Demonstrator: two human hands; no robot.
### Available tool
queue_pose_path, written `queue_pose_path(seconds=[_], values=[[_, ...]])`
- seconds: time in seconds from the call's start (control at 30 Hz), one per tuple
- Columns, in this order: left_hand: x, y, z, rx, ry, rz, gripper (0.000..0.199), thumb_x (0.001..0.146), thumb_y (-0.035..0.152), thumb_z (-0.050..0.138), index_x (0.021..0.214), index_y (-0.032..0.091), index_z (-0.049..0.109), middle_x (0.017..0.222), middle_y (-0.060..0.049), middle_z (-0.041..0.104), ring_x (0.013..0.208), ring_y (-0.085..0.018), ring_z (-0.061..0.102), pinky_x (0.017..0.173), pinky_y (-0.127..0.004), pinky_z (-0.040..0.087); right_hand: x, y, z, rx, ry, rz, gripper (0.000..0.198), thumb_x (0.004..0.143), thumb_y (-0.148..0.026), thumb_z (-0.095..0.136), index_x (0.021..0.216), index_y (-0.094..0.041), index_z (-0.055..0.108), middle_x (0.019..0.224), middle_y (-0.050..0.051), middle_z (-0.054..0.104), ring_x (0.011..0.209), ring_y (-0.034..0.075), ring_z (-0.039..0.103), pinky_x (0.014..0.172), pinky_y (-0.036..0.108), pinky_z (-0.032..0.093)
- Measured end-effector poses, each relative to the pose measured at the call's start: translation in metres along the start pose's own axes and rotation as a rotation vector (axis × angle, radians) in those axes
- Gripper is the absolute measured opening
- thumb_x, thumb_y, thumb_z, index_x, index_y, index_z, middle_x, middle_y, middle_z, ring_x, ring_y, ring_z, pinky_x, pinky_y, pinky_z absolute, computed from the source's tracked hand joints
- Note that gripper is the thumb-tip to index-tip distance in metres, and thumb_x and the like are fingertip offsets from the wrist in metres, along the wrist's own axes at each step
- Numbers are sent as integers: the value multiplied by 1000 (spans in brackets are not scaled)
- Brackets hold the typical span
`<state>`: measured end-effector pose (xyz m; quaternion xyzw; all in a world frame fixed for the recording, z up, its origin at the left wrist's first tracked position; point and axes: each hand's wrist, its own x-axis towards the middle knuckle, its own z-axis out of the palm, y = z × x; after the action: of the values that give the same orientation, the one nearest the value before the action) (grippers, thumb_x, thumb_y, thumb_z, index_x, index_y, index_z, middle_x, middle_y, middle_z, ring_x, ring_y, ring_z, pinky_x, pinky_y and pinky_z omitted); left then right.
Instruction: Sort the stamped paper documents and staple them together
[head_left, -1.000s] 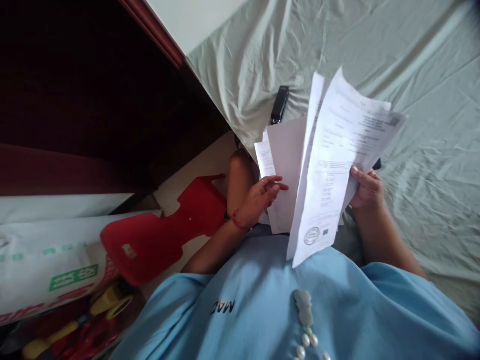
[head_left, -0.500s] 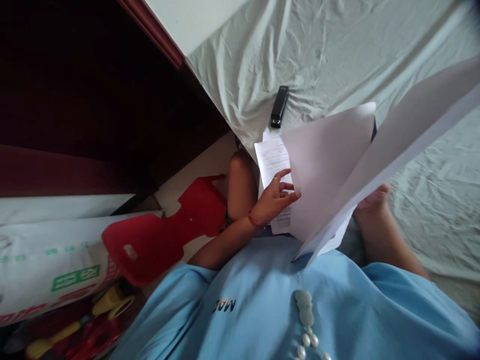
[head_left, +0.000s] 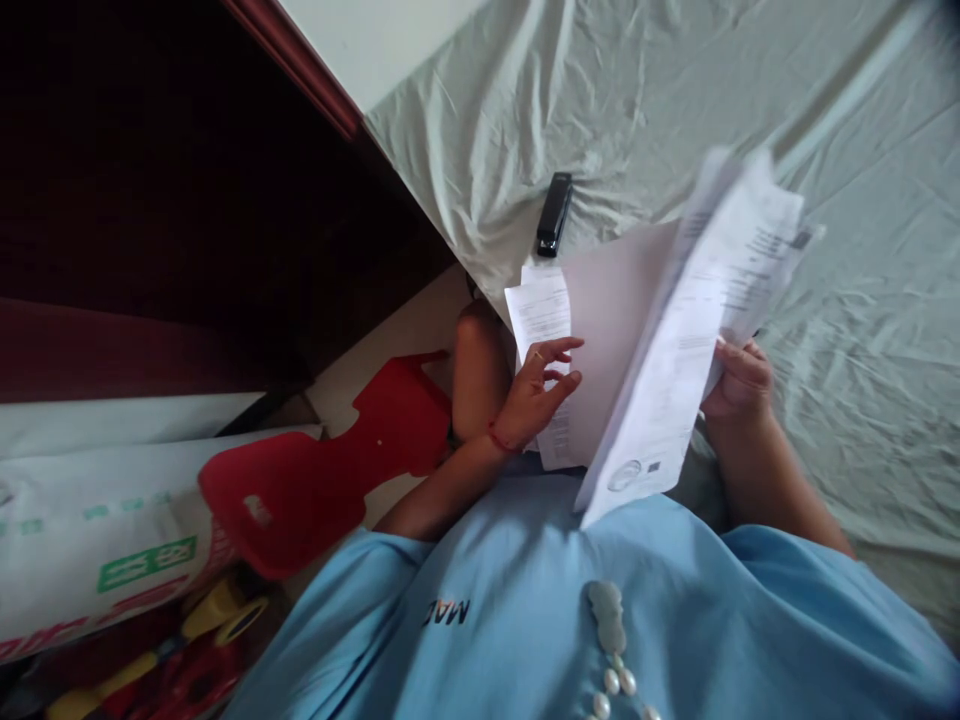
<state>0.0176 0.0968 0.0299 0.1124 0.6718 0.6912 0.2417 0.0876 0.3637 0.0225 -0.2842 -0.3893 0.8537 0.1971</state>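
Wrinkled pale-green bedsheet, papers being sorted over its edge.

The right hand grips a raised, motion-blurred printed sheaf; the left hand, fingers loosely spread, rests on the sheets lying beneath. A black stapler lies nearby. Judged mid-sort; aligning edges likely follows.

One head-worn camera is looking steeply down from close above the person's chest, facing forward over the lap. The bed sheet is filling twelve to three o'clock, and the floor with the red stool is sitting at eight o'clock.
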Motion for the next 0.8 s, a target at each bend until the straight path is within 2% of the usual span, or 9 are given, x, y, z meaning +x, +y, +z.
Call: queue_pose_path(seconds=[0.13,0.2,0.27,0.33,0.4,0.47,0.57,0.67,0.8], values=[[1,6,10,31,-80,23,63,94,64,80,148,36,65,162,-9,57,150,-32,53,120,-49,50,1,0,-8,11,-22,-16,32,57,-24,91,86,-22,79,80,3,84,64,26,80,86,49,73],[2,10,13,11,-111,23,68,92,63,83,151,36,63,165,-9,56,156,-34,50,127,-54,45,2,-1,-8,2,-29,-7,32,56,-26,92,85,-22,78,79,3,84,64,27,80,84,50,73],[3,12,13,-48,-143,-13,67,88,61,88,146,33,68,156,-9,66,149,-33,57,124,-52,47,1,-1,-5,-12,-15,7,31,54,-26,94,79,-22,77,81,4,85,65,27,80,83,49,73],[4,12,10,-112,-148,-64,52,84,59,92,123,28,81,129,-8,78,126,-29,70,112,-45,55,2,-2,-2,-24,13,7,32,54,-26,97,77,-21,75,86,4,86,69,26,81,81,45,73],[5,11,3,-150,-97,-94,40,78,59,96,92,23,85,98,-6,81,99,-24,73,97,-39,60,4,-3,-2,-53,43,-12,34,55,-26,99,81,-21,77,90,3,86,75,23,81,79,39,72],[7,12,-6,-165,-9,-88,40,74,59,99,78,22,83,86,-4,79,87,-21,72,86,-35,59,6,-3,-4,-124,67,-29,37,56,-27,101,85,-21,79,90,2,86,75,21,79,76,34,70],[7,19,-15,-195,71,-45,36,77,57,97,91,24,87,94,-3,83,92,-21,75,88,-33,60,8,-2,-6,-285,57,-1,42,57,-35,105,90,-23,82,86,0,84,68,19,75,73,36,69],[6,25,-18,-232,34,-47,45,90,66,83,105,24,86,101,-5,84,98,-24,78,96,-38,61,6,-1,-4,-422,-31,20,47,62,-50,105,94,-23,83,90,3,85,73,23,77,77,40,69],[8,18,-23,-13,98,0,46,89,66,84,99,20,84,99,-7,84,95,-23,77,93,-37,60,3,-1,-1,-495,-106,11,53,68,-59,101,103,-23,83,97,5,86,84,27,80,86,44,68]])
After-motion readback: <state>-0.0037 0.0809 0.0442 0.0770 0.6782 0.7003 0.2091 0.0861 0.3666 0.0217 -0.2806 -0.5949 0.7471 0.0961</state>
